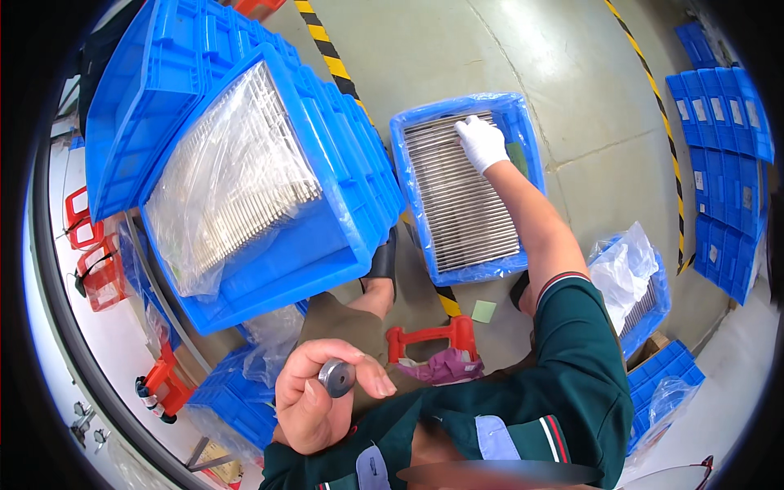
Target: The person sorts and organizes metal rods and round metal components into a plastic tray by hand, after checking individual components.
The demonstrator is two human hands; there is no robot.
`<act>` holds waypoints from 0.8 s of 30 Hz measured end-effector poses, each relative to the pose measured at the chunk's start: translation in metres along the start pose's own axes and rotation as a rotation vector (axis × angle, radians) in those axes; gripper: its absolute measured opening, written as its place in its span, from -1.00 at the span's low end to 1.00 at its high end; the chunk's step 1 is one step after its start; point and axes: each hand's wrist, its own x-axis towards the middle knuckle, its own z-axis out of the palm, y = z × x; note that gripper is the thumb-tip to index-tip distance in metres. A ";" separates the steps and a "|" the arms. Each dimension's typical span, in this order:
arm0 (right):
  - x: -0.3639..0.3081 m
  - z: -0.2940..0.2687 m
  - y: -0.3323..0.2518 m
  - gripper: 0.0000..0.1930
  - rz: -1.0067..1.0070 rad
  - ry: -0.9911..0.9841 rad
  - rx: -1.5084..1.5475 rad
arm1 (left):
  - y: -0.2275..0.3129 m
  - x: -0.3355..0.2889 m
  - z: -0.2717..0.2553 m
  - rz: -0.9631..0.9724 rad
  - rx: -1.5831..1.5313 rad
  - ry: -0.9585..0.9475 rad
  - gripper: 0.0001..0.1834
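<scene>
Raised near my chest, my bare left hand (306,400) pinches a small dark grey metal disc (336,378) with a little hole in its face. My right hand (482,145), in a white glove, reaches forward into a blue bin (535,175) lined with clear blue plastic film. Its fingers are curled together at the far end of a layer of thin metal rods (461,208), which lie side by side across the bin. Whether a rod is between those fingers is hidden. A green piece (516,155) lies inside the bin, right of the gloved hand.
On my left, a blue crate (327,269) holds metal rods under clear plastic (237,155). A red stool (433,335) and a green paper square (483,311) are near my feet. Another bin (653,306) stands right; blue crates (723,180) are stacked beyond yellow-black floor tape (665,122).
</scene>
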 end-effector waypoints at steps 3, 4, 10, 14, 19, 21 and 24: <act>0.010 -0.004 -0.006 -0.89 0.039 -0.055 -0.037 | -0.001 0.000 -0.002 0.000 0.015 -0.011 -0.53; 0.015 -0.003 -0.005 -0.90 0.035 -0.026 -0.037 | -0.001 0.000 -0.003 -0.003 0.016 -0.013 -0.53; 0.024 0.003 -0.010 -0.92 0.054 0.059 0.000 | 0.002 0.000 -0.004 -0.016 0.029 -0.029 -0.52; 0.025 0.002 -0.012 -0.88 0.100 0.035 -0.030 | 0.001 -0.001 -0.002 -0.056 0.018 -0.032 -0.52; 0.025 0.005 -0.014 -0.88 0.045 0.019 -0.053 | -0.002 -0.001 -0.002 -0.045 0.037 -0.043 -0.53; 0.027 0.004 -0.016 -0.88 0.071 0.021 -0.038 | -0.002 -0.002 -0.002 -0.052 0.032 -0.050 -0.53; 0.028 0.004 -0.015 -0.88 0.086 0.032 -0.023 | -0.003 -0.002 0.000 -0.050 0.027 -0.054 -0.53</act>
